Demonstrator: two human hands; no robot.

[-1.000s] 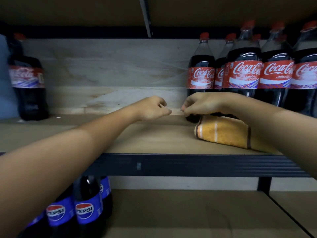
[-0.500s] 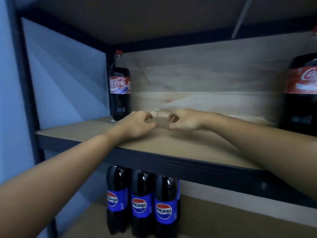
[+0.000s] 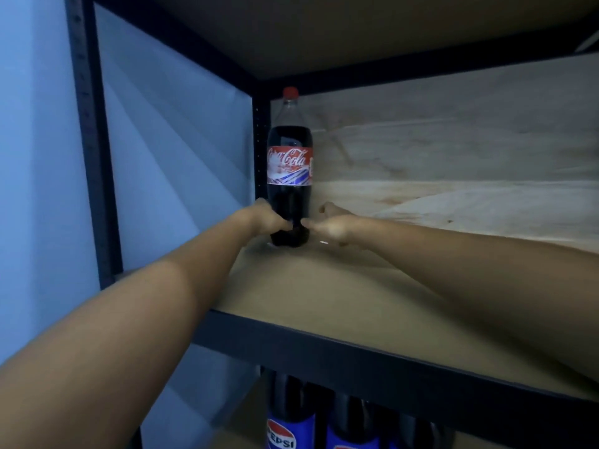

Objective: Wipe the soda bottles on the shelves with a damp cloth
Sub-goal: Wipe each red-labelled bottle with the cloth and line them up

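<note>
- a coca-cola bottle (image 3: pixel 289 176) stands upright in the back left corner of the shelf (image 3: pixel 324 303), close against the dark corner post (image 3: pixel 261 140) and in front of the pale wooden back panel (image 3: pixel 453 140).
- its cap is red, the red label sits around the middle, and the dark drink fills it up to the shoulder.
- the left hand (image 3: pixel 267 218) is at the lower left side of the bottle, fingers curled round its base and gripping it.
- the right hand (image 3: pixel 327 223) is at the lower right side, its thumb tip touching the bottle near the base; the other fingers are bent behind, and it is hard to tell whether they close on the bottle.
- both forearms reach in over the shelf board from the front edge.
- the bottle's base rests on the shelf board.
- on the shelf below, pepsi bottles (image 3: pixel 285 429) with blue labels stand side by side, only their upper parts showing under the dark front rail (image 3: pixel 356 358).
- a bluish wall (image 3: pixel 39 157) lies to the left of the rack.
</note>
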